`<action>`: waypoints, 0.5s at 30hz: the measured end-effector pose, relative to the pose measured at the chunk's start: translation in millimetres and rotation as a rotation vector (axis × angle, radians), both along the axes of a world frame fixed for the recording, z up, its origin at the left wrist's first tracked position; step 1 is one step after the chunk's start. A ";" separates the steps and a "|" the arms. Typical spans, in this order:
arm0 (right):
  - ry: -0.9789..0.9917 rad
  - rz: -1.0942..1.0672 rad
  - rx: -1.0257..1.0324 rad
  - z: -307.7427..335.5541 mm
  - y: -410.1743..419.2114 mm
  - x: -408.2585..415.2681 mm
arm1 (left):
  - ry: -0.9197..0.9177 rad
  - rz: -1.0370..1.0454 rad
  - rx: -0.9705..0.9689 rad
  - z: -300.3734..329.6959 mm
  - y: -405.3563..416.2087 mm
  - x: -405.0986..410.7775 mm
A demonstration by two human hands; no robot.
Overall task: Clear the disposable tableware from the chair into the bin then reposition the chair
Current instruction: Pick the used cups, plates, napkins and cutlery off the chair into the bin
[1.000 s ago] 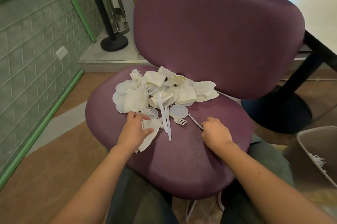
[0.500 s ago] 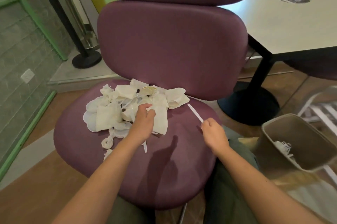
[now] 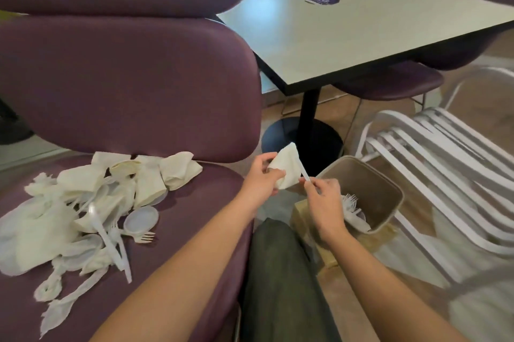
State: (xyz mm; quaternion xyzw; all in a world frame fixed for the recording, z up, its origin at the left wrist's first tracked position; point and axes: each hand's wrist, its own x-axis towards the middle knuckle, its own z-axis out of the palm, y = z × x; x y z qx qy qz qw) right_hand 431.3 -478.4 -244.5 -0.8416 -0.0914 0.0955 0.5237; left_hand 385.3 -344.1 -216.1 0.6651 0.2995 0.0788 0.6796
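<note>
A purple padded chair (image 3: 172,252) fills the left of the view. On its seat lies a heap of white disposable tableware (image 3: 91,211): crumpled napkins, round lids, forks and knives. My left hand (image 3: 261,177) grips a folded white napkin (image 3: 288,168) just past the seat's right edge. My right hand (image 3: 324,200) pinches a thin white plastic utensil (image 3: 302,172) beside the napkin. Both hands hover at the near-left rim of a beige bin (image 3: 372,186), which holds white plastic forks.
A square pale table (image 3: 361,24) on a black pedestal base (image 3: 303,136) stands behind the bin. White slatted chairs (image 3: 450,163) lie to the right. Another purple seat (image 3: 389,83) is under the table's far side. My dark-trousered leg (image 3: 278,272) is between chair and bin.
Both hands have lifted off the seat and moved right to the bin's rim, the left carrying a napkin and the right the thin utensil. My view has swung right.
</note>
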 end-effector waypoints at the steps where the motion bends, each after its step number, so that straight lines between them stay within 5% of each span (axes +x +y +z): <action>1: -0.012 -0.035 -0.031 -3.1 -8.5 7.9 | 0.013 -0.018 -0.002 -2.5 -6.9 11.0; 6: -0.082 -0.166 -0.181 -15.4 -45.5 44.0 | 0.094 -0.093 0.070 -23.4 -44.0 64.3; 11: 0.060 -0.313 -0.107 -27.4 -71.7 73.9 | 0.204 -0.135 0.171 -44.5 -72.9 108.2; 15: 0.114 -0.279 -0.239 -47.7 -84.6 100.8 | 0.241 -0.166 0.230 -63.8 -90.3 132.4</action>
